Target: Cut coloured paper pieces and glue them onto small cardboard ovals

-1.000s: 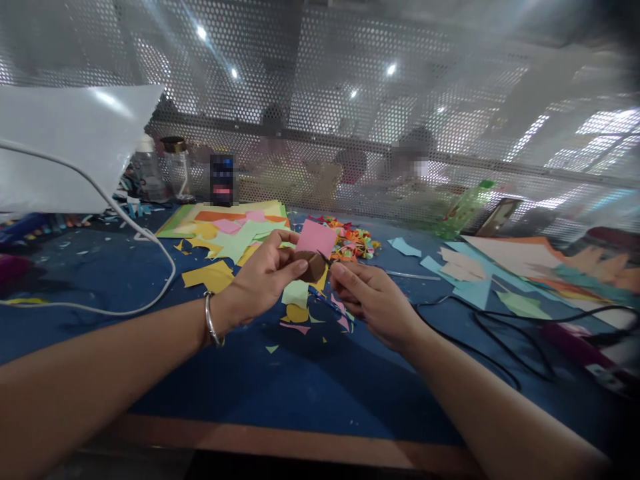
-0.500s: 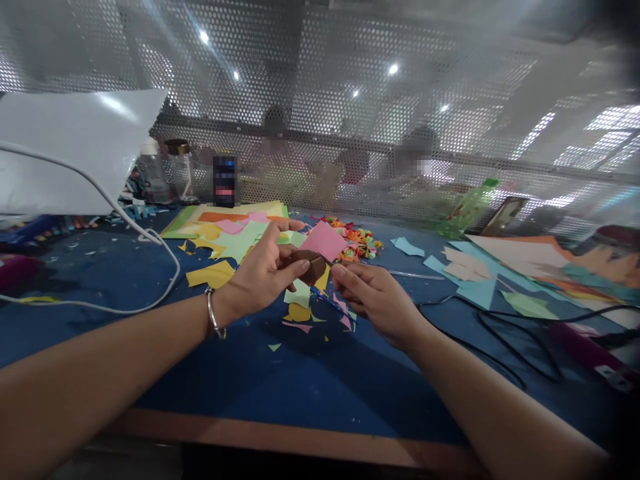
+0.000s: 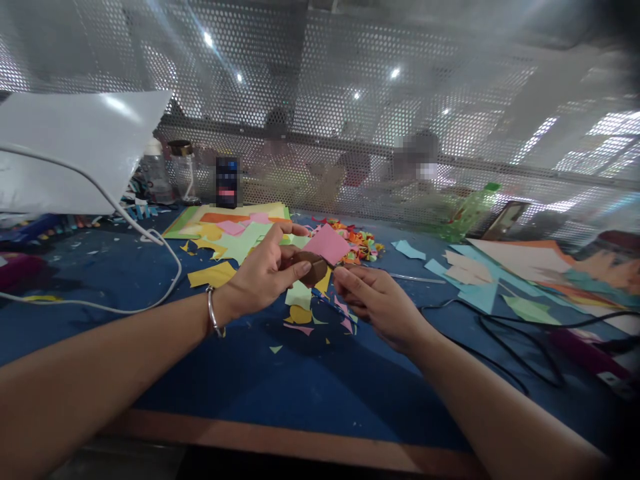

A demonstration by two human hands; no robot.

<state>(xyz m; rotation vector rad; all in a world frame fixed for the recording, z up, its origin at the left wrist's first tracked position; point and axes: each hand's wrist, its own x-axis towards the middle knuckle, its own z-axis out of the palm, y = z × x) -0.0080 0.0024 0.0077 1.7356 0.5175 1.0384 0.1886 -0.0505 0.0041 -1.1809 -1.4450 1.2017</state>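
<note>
My left hand [image 3: 263,273] pinches a small brown paper piece [image 3: 314,267] together with a pink paper square [image 3: 327,244], thumb and fingers closed on them above the blue table [image 3: 280,380]. My right hand [image 3: 380,303] is closed just right of them, gripping scissors whose thin blades [image 3: 336,263] meet the paper; most of the scissors are hidden in the hand. A metal bangle [image 3: 213,312] circles my left wrist. Small coloured paper offcuts [image 3: 300,313] lie on the table right under both hands.
A stack of coloured sheets [image 3: 225,223] and a heap of paper curls [image 3: 357,243] lie behind the hands. Blue and orange cut sheets [image 3: 505,273] cover the right. A white cable [image 3: 150,267] loops left, black cables [image 3: 500,333] right. Bottles [image 3: 173,170] stand by a perforated metal screen [image 3: 350,120].
The pink square has tilted and shifted slightly right in my left hand. My right hand stays closed at its edge. The view has drifted a little.
</note>
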